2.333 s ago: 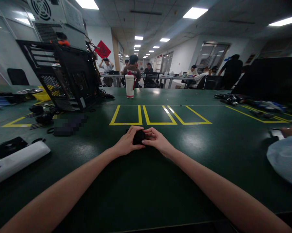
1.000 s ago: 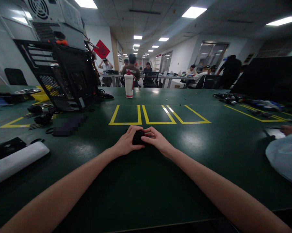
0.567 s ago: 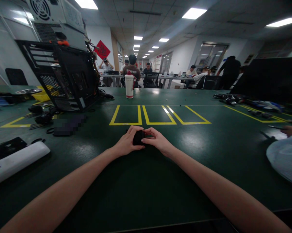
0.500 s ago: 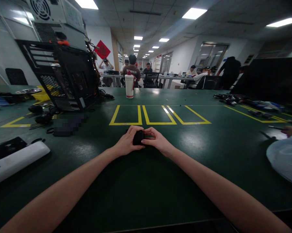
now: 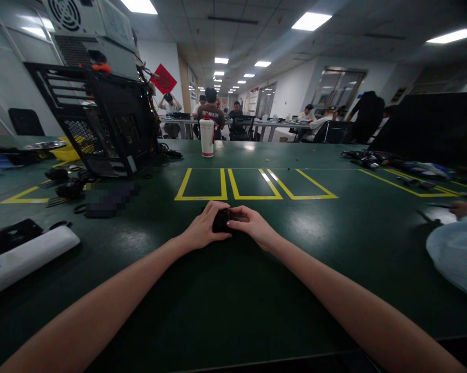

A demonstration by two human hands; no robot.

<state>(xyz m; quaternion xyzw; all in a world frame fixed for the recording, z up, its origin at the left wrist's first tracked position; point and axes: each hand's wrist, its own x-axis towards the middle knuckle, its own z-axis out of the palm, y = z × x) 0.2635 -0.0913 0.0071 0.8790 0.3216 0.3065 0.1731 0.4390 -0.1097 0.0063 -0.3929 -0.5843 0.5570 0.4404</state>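
Observation:
Both my arms reach out over a dark green table. My left hand and my right hand meet in the middle and are both closed around a small black object. It sits low, at or just above the table top, and most of it is hidden by my fingers. Just beyond my hands lie yellow taped rectangles.
An open black computer case stands at the back left with black parts and cables beside it. A white cup stands behind the yellow marks. A white roll lies at the left. Another person's sleeve and hand are at the right edge. Several people sit at far tables.
My hands stay together on the small black object; only my right fingers shift slightly on it. The hand at the right edge has moved a little.

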